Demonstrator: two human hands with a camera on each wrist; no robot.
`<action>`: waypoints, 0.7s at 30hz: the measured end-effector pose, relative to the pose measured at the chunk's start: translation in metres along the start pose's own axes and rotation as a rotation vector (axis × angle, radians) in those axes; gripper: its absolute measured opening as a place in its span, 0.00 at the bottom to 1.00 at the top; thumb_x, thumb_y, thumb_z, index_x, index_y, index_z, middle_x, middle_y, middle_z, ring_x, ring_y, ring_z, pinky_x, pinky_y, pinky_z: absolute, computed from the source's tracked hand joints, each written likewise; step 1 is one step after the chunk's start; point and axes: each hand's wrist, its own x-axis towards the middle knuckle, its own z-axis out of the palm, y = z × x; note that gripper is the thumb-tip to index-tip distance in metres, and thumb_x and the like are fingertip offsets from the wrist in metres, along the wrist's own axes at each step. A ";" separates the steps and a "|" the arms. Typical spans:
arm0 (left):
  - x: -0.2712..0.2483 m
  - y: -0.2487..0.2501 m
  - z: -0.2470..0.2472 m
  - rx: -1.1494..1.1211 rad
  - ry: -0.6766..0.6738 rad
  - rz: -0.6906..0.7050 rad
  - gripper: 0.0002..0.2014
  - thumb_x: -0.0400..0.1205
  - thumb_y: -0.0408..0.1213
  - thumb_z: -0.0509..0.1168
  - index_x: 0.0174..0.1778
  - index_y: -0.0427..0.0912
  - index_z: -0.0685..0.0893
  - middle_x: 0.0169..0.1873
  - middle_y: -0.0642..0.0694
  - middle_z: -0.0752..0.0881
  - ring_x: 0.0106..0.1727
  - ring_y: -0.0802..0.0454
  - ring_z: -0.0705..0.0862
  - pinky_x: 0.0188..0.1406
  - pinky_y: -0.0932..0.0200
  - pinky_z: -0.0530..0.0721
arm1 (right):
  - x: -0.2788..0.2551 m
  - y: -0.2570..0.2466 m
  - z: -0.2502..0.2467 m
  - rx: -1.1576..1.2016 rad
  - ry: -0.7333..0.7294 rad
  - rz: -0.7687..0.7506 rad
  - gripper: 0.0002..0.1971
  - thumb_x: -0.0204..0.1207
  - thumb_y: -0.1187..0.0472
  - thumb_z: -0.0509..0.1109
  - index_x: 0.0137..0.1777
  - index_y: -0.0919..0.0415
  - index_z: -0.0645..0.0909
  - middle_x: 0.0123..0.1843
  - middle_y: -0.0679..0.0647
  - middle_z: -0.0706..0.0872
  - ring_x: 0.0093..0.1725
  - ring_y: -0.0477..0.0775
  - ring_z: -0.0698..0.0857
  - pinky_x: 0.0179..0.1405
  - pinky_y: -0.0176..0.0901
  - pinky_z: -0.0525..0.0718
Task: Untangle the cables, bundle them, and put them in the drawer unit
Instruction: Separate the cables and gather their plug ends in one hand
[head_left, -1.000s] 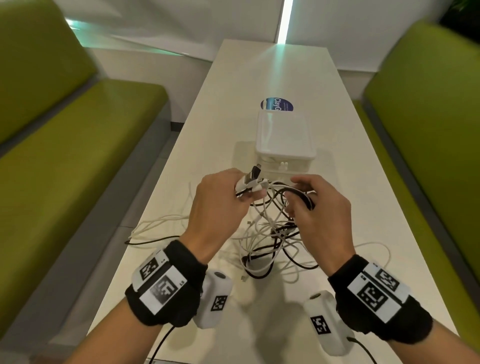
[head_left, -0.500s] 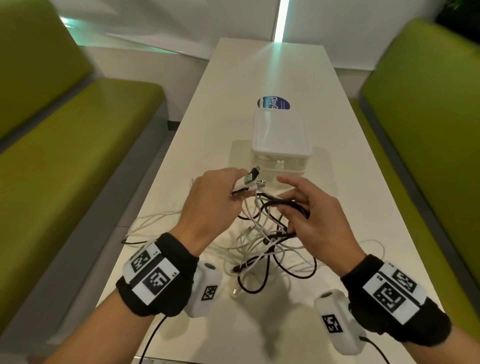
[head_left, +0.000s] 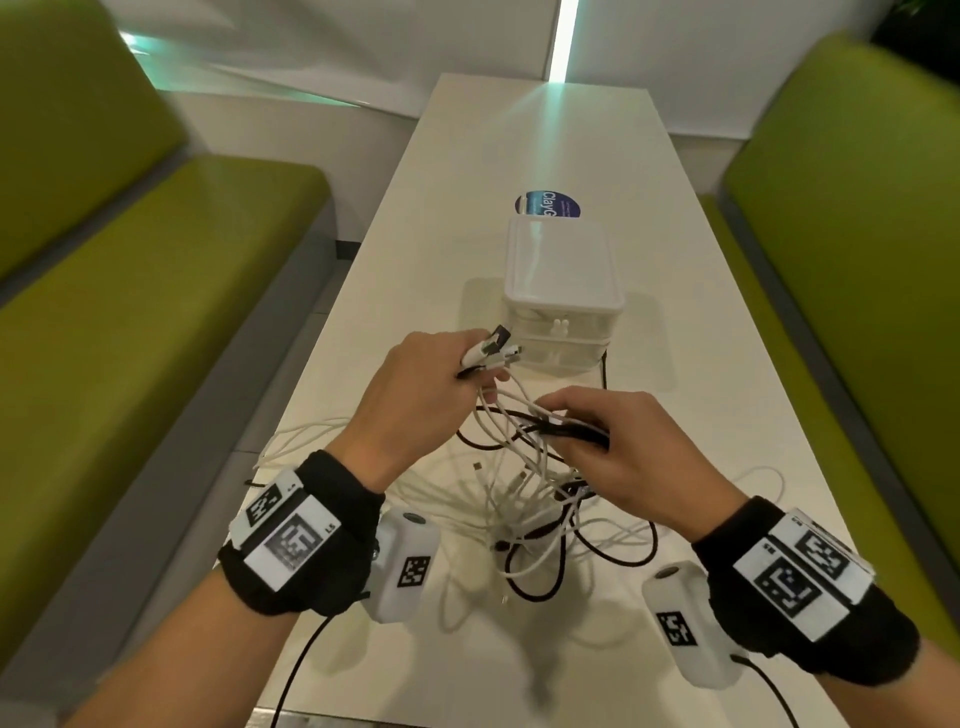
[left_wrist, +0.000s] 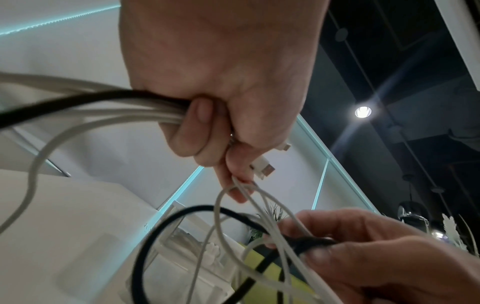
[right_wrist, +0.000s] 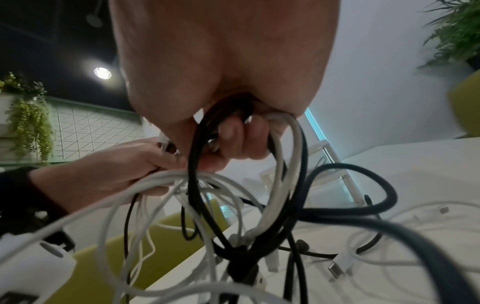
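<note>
Your two wrists, each with a black band and a camera

On your left wrist band (head_left: 311, 545) and right wrist band (head_left: 810, 597) sit white plates with black square codes; a white camera box (head_left: 405, 564) with its own code and a thin black wire hangs under each.

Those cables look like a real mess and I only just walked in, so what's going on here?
A person is working apart a knot of black and white cables above a white table. The left hand grips several cable ends, their plugs sticking out past the fingers. The right hand holds black and white loops pulled from the tangle. Most of the cable lies snarled on the table below. The clear drawer unit stands just beyond, drawers closed.
</note>
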 end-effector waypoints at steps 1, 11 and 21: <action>0.000 0.000 0.001 -0.021 0.024 -0.003 0.10 0.83 0.39 0.64 0.38 0.57 0.83 0.31 0.58 0.88 0.38 0.62 0.84 0.39 0.60 0.79 | 0.001 -0.002 0.000 -0.001 -0.012 -0.015 0.10 0.76 0.57 0.73 0.55 0.47 0.86 0.45 0.39 0.89 0.45 0.38 0.85 0.45 0.31 0.80; -0.008 -0.003 0.001 -0.223 0.360 0.058 0.08 0.84 0.36 0.66 0.42 0.41 0.88 0.38 0.55 0.89 0.43 0.56 0.87 0.42 0.55 0.83 | 0.009 0.008 -0.003 0.243 0.025 0.203 0.06 0.77 0.61 0.69 0.41 0.52 0.86 0.38 0.47 0.91 0.30 0.45 0.81 0.32 0.41 0.75; -0.032 0.007 0.034 -0.195 -0.018 0.015 0.09 0.77 0.48 0.71 0.34 0.52 0.89 0.27 0.57 0.87 0.27 0.63 0.81 0.31 0.59 0.79 | 0.004 -0.002 -0.006 0.584 0.193 0.286 0.14 0.79 0.68 0.67 0.61 0.52 0.76 0.40 0.58 0.91 0.26 0.53 0.78 0.26 0.47 0.74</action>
